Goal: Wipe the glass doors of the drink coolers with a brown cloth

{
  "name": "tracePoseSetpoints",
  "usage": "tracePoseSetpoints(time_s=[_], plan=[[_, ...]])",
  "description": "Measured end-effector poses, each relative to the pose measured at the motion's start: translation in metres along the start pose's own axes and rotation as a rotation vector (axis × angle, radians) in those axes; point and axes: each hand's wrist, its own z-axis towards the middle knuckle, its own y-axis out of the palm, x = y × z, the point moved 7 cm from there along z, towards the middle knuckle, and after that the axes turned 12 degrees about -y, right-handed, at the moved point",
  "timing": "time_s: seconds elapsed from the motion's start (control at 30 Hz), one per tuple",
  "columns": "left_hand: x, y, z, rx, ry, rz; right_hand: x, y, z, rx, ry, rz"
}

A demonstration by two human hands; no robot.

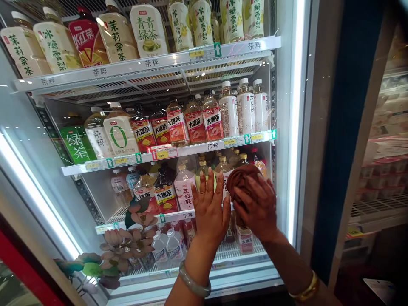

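A glass door covers a lit drinks cooler. My left hand (211, 208), with a pale bangle at the wrist, is spread against the glass with nothing in it, in front of the third shelf. Just right of it, my right hand (256, 204), with a gold bracelet, presses a bunched brown cloth (240, 174) on the glass. Its fingers curve over the cloth. Behind the glass near my hands stand a pink-labelled bottle (185, 189) and several yellow-capped bottles, partly hidden by my hands and the cloth.
Shelves hold rows of tea bottles (195, 121) behind the glass. A flower decoration (119, 248) shows at the lower left. A bright light strip (296, 119) and dark frame (344, 127) run along the right. Other shelves (382, 204) stand further right.
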Motion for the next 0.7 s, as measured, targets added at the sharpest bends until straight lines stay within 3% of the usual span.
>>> tracePoseSetpoints(time_s=[0.1,0.2,0.3,0.43,0.5,0.6,0.7], plan=[[0.001,0.000,0.000,-0.001,-0.009,0.001,0.045,-0.012,-0.010,-0.003,0.071,-0.074],[0.002,0.000,-0.001,0.003,-0.001,0.006,0.075,-0.023,-0.013,0.094,0.210,-0.190],[0.002,0.000,-0.001,0.008,0.006,0.016,0.056,-0.018,-0.004,0.141,0.238,-0.204],[0.002,-0.001,-0.001,0.005,0.009,0.019,0.003,0.002,0.011,0.049,0.060,-0.025],[0.002,-0.001,-0.001,0.000,0.007,0.018,-0.001,0.004,0.010,0.004,-0.030,0.061],[0.001,-0.001,-0.001,0.001,-0.006,0.011,0.036,-0.006,-0.003,-0.007,-0.022,0.025],[0.000,-0.001,-0.002,-0.007,0.000,-0.001,0.087,-0.025,-0.021,0.160,0.174,-0.138]])
